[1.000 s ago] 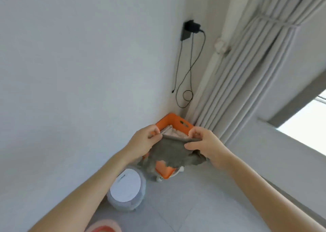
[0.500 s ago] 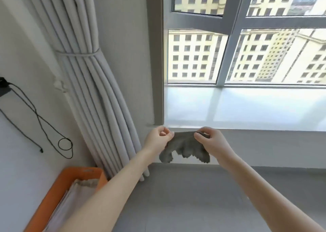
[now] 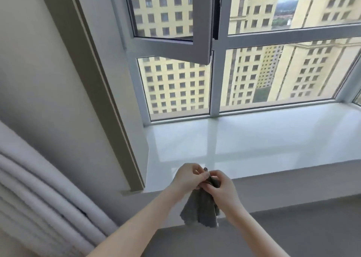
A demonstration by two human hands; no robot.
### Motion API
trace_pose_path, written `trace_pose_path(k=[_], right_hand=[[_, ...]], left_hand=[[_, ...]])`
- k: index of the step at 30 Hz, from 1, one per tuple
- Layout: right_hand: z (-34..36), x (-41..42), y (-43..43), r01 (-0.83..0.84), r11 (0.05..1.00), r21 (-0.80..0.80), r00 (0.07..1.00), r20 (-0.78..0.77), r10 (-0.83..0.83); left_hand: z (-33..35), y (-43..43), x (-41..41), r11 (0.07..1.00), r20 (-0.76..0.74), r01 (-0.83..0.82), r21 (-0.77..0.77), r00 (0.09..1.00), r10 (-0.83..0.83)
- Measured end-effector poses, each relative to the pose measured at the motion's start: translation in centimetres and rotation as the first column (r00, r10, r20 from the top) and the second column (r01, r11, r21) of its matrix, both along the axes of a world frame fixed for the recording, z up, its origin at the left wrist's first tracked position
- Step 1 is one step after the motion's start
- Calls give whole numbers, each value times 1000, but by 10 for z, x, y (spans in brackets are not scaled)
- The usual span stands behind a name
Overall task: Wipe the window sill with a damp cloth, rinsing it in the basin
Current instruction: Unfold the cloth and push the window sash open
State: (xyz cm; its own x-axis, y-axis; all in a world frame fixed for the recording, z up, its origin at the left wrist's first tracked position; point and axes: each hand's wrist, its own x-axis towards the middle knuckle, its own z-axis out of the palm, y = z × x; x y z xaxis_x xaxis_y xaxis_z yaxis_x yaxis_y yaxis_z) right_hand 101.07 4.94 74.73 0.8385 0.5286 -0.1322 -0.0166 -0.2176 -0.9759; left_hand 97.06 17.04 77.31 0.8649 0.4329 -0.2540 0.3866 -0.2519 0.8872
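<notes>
From the head view, a tall window (image 3: 175, 84) fills the back of the room, with yellow buildings (image 3: 254, 77) beyond the glass and one sash (image 3: 172, 47) swung open inward above. Below it a glossy white window sill (image 3: 254, 143) runs left to right, from the corner by the grey frame post (image 3: 109, 100) out to the right edge of the picture. A bundled pale curtain (image 3: 39, 188) hangs at the lower left, and grey floor (image 3: 293, 233) lies under the sill's front wall (image 3: 293, 188).

The grey cloth (image 3: 199, 210) is in the air just in front of the sill's front edge, near its left end. Both hands meet at its top. The left hand (image 3: 187, 178) and the right hand (image 3: 222, 188) each pinch the gathered upper edge with curled fingers (image 3: 203, 175), close enough to touch. The cloth hangs straight down from them in loose folds, its long axis vertical and its ragged lower hem free.

The sill lies forward of and slightly above the fingers, so the cloth would probably have to go up and away, then lie flat along the sill's length. The left hand is nearer the corner; the right is nearer the long open stretch. No basin shows here.
</notes>
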Motion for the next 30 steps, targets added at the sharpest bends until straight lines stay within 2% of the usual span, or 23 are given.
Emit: trace_pose_path(k=[2,4,6,9,11,13,18,22,30], right_hand=[[1,34,16,55,998,17,998,-13,-55],[5,71,33,117,993,9,993,-5,-117],[9,105,50,164,986,15,986,0,-164],[12,152,71,194,981,22,981,0,-194],[10,178,81,202,979,-14,979,6,-202],[7,202,90,185,982,-30,983,-7,-186],[-2,267,114,140,989,-39,990,-4,-140],[-13,325,128,50,997,-57,999,-6,-50],[-43,425,141,-155,973,-173,988,-28,152]], left_hand=[[8,21,43,984,21,13,175,1000,-17],[23,48,88,944,132,-77,320,991,37],[44,74,128,944,301,-169,285,950,80],[83,103,180,964,536,-232,131,834,128],[107,117,208,967,652,-255,14,736,184],[123,130,232,961,718,-275,-13,666,201],[140,141,289,971,773,-238,29,621,129],[147,142,329,922,822,-387,-4,524,223],[154,133,417,879,806,-477,-12,516,291]])
